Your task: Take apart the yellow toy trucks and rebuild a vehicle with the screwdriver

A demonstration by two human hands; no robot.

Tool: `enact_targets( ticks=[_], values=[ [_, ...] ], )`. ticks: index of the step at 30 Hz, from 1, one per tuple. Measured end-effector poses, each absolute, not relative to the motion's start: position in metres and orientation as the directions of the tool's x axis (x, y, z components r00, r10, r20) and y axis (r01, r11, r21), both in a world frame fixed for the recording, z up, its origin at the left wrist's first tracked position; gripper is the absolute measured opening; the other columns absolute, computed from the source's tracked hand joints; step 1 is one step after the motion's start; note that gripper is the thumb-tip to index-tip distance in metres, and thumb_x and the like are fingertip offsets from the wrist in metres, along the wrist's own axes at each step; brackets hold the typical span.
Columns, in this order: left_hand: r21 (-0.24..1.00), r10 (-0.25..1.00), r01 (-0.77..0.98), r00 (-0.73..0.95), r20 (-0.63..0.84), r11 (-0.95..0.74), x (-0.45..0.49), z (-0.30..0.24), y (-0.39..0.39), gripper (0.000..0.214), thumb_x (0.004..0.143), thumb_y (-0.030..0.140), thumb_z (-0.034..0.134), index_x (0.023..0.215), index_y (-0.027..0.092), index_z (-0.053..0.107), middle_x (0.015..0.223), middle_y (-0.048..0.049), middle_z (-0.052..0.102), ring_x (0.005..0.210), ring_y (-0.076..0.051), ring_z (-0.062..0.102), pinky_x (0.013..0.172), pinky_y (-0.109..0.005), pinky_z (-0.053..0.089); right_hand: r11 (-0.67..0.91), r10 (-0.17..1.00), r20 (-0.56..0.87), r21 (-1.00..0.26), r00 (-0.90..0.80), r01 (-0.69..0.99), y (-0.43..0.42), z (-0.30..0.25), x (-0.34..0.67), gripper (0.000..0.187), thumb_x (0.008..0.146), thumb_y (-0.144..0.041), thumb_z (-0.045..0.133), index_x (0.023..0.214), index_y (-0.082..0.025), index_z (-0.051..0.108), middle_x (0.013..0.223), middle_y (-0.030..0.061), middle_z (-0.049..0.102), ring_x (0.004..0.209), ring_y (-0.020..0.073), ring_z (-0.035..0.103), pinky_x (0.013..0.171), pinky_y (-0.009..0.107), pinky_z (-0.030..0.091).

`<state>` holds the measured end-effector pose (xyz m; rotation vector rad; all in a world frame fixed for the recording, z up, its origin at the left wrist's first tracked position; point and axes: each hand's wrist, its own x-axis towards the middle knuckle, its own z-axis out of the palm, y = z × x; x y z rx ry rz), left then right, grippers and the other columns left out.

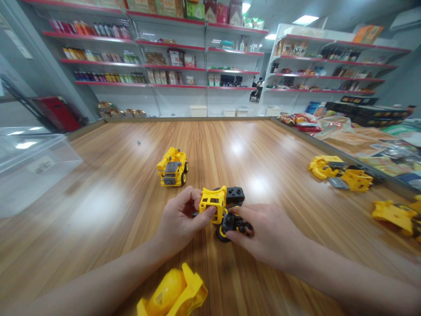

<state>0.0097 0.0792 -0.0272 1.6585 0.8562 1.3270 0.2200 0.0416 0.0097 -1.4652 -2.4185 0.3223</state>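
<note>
My left hand (184, 216) pinches a yellow toy truck cab (210, 202) with window openings, its thumb across the front. Close on its right, my right hand (266, 230) has its fingers closed around a black wheeled toy chassis (230, 223) with yellow-rimmed wheels. Cab and chassis are touching or nearly so; I cannot tell whether they are joined. Just behind them shows a black studded block (235, 194). Nearer to me lies a yellow mixer drum piece (173, 287), partly cut off by the lower edge. Farther off stands a yellow toy truck (173, 166) with a grey windscreen.
Yellow and black toy vehicle parts (342, 173) lie at the table's right, with another yellow piece (394, 216) nearer. A clear plastic box (36, 162) stands on the left. Bagged goods (345, 136) lie beyond the right edge. Stocked shelves (174, 66) line the back.
</note>
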Motion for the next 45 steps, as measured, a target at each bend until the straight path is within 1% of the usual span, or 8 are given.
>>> enact_targets(
  ticks=[11,18,23,27,31,36,40,45],
  values=[
    [0.906,0.888,0.001,0.197,0.415,-0.424,0.012,-0.025,0.078,0.029,0.079,0.025,0.070,0.068,0.019,0.043,0.069,0.0023,0.050,0.061,-0.010,0.050,0.054,-0.019,0.045,0.437,0.899,0.137,-0.329,-0.415,0.837,0.042,0.008,0.219,0.014,0.083,-0.031,0.063,0.075,-0.019,0.063,0.070,0.0012,0.067,0.063,0.0152,0.061,0.056,0.025,0.034],
    [0.905,0.885,-0.008,0.204,0.418,-0.425,0.012,-0.023,0.078,0.029,0.081,0.022,0.069,0.069,0.019,0.043,0.069,0.0029,0.050,0.062,-0.009,0.050,0.055,-0.018,0.045,0.492,0.870,0.202,-0.334,-0.449,0.804,0.045,0.011,0.227,0.006,0.084,-0.022,0.060,0.084,-0.019,0.066,0.076,0.0013,0.069,0.068,0.0155,0.062,0.061,0.026,0.039],
    [0.916,0.895,-0.011,0.212,0.393,-0.400,0.011,-0.025,0.077,0.030,0.081,0.027,0.069,0.069,0.019,0.042,0.070,0.0024,0.050,0.061,-0.010,0.050,0.054,-0.019,0.046,0.505,0.862,0.266,-0.379,-0.431,0.775,0.045,0.012,0.231,0.015,0.084,-0.020,0.060,0.097,-0.021,0.068,0.083,0.0021,0.071,0.072,0.0161,0.063,0.065,0.026,0.043],
    [0.932,0.909,-0.023,0.213,0.357,-0.361,0.012,-0.024,0.076,0.031,0.081,0.029,0.069,0.069,0.019,0.042,0.068,0.0026,0.051,0.060,-0.009,0.050,0.053,-0.019,0.045,0.419,0.906,0.242,-0.398,-0.347,0.817,0.047,0.010,0.233,0.015,0.085,-0.022,0.060,0.096,-0.022,0.070,0.079,0.0022,0.071,0.067,0.0157,0.063,0.058,0.025,0.043],
    [0.943,0.915,-0.054,0.230,0.331,-0.328,0.014,-0.023,0.077,0.031,0.082,0.029,0.068,0.069,0.019,0.042,0.068,0.0029,0.051,0.059,-0.009,0.049,0.052,-0.018,0.044,0.354,0.934,0.199,-0.410,-0.296,0.841,0.048,0.010,0.233,0.015,0.087,-0.034,0.061,0.094,-0.024,0.071,0.074,0.0014,0.072,0.062,0.0157,0.064,0.055,0.024,0.043],
    [0.954,0.923,-0.060,0.238,0.301,-0.295,0.012,-0.025,0.079,0.029,0.083,0.029,0.067,0.072,0.019,0.043,0.068,0.0032,0.052,0.060,-0.009,0.050,0.053,-0.019,0.044,0.394,0.919,0.151,-0.376,-0.364,0.839,0.044,0.010,0.225,0.022,0.083,-0.042,0.066,0.095,-0.024,0.071,0.076,0.0028,0.074,0.065,0.0184,0.068,0.057,0.025,0.044],
    [0.960,0.927,-0.069,0.250,0.279,-0.271,0.011,-0.027,0.079,0.030,0.084,0.030,0.067,0.072,0.019,0.042,0.068,0.0032,0.053,0.060,-0.009,0.050,0.054,-0.019,0.044,0.446,0.895,0.174,-0.337,-0.411,0.829,0.043,0.008,0.219,0.026,0.082,-0.038,0.067,0.103,-0.023,0.070,0.081,0.0051,0.075,0.072,0.0206,0.070,0.063,0.026,0.047],
    [0.968,0.931,-0.055,0.263,0.252,-0.246,0.012,-0.027,0.079,0.030,0.083,0.033,0.067,0.073,0.020,0.042,0.068,0.0029,0.053,0.060,-0.010,0.051,0.053,-0.019,0.044,0.454,0.891,0.169,-0.307,-0.422,0.836,0.046,0.007,0.220,0.022,0.083,-0.032,0.064,0.101,-0.023,0.072,0.080,0.0050,0.075,0.071,0.0203,0.071,0.061,0.026,0.045]
  ],
)
